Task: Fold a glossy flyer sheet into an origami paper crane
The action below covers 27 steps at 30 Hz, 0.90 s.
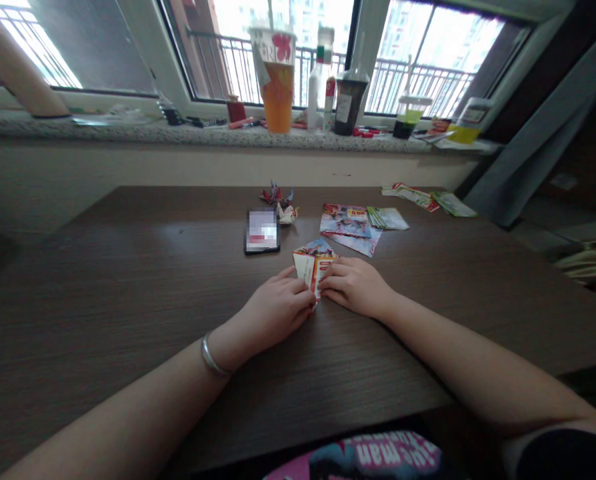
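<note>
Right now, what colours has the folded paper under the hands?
The folded paper shows white, red, yellow, some blue; head view.

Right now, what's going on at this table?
A person has both hands on a partly folded printed paper on the table: the left hand at its left side, the right hand at its right. A phone lies beyond the left hand, with small folded paper pieces just past it. More printed sheets lie beyond the right hand.
</note>
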Each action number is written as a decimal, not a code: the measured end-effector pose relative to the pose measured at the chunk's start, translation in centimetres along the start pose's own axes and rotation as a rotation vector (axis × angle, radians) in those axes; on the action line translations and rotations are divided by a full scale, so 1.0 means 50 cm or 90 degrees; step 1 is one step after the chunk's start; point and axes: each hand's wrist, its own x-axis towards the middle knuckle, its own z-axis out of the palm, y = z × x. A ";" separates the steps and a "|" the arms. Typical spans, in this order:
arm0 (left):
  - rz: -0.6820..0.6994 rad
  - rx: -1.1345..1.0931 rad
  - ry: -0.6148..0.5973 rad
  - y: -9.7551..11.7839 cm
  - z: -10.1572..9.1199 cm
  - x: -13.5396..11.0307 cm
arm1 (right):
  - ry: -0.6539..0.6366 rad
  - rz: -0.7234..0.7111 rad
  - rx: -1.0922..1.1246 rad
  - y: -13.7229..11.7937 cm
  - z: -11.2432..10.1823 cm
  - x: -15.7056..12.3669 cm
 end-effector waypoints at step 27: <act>-0.088 -0.086 -0.045 0.001 0.016 0.005 | -0.011 0.089 -0.013 -0.006 -0.004 -0.005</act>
